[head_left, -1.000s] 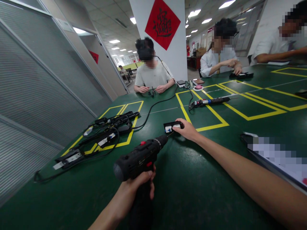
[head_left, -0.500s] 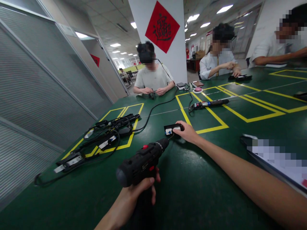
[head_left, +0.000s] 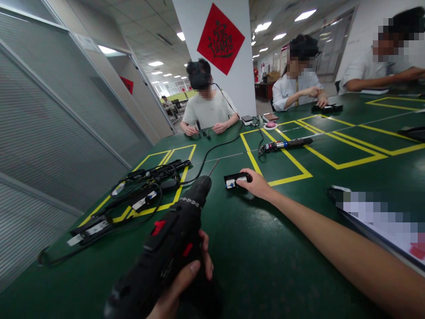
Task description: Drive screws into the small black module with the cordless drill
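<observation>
My left hand (head_left: 189, 274) is wrapped round the grip of a black cordless drill (head_left: 162, 243) with red buttons. The drill's thin bit (head_left: 214, 166) points forward and up over the table, apart from the part by my other hand. With fingers and thumb, my right hand (head_left: 256, 184) grips a small black housing with white blocks inside (head_left: 230, 181), which rests on the green table. Little blue bits show on the white blocks. My fingers cover the housing's right end.
Black cabled devices (head_left: 142, 199) lie heaped at the left on the green table (head_left: 265, 257). A pen-shaped electric screwdriver (head_left: 288, 144) lies beyond my right hand. A tablet-like object (head_left: 381, 226) sits at the right. Several people work across the table, one (head_left: 209, 106) straight ahead.
My left hand has drawn the drill back and to the left, and its bit has swung upward away from the black housing. My right hand stays on the housing.
</observation>
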A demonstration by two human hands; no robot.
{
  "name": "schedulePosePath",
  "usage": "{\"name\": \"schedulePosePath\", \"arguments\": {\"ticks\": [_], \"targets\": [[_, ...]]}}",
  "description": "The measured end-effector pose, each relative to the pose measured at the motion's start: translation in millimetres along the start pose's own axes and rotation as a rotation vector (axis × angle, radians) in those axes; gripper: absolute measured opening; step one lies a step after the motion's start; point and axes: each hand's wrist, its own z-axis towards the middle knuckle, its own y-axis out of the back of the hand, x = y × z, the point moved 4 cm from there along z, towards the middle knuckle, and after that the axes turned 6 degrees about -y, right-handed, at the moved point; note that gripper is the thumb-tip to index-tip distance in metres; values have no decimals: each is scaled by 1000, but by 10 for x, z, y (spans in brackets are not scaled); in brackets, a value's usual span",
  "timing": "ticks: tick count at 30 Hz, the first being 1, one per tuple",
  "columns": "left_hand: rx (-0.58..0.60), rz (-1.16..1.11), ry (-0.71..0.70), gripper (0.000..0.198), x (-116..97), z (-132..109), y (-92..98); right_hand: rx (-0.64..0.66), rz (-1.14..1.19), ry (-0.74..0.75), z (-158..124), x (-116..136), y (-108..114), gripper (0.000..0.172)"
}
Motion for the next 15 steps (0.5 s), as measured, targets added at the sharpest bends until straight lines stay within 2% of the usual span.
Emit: {"name": "schedulePosePath", "arguments": {"ticks": [4,9,12,15], "targets": [[62,-228,-1,38,-27,16,-43,-2,12,9,2,0,-3,40],[159,-483,153,35,10,13,-42,-15,1,16,14,-32,-9,41],[126,-486,208,37,59,1,-22,-5,4,23,16,-38,-14,40],[88,-384,201,36,79,-31,-37,-6,2,28,15,-37,-14,40]]}}
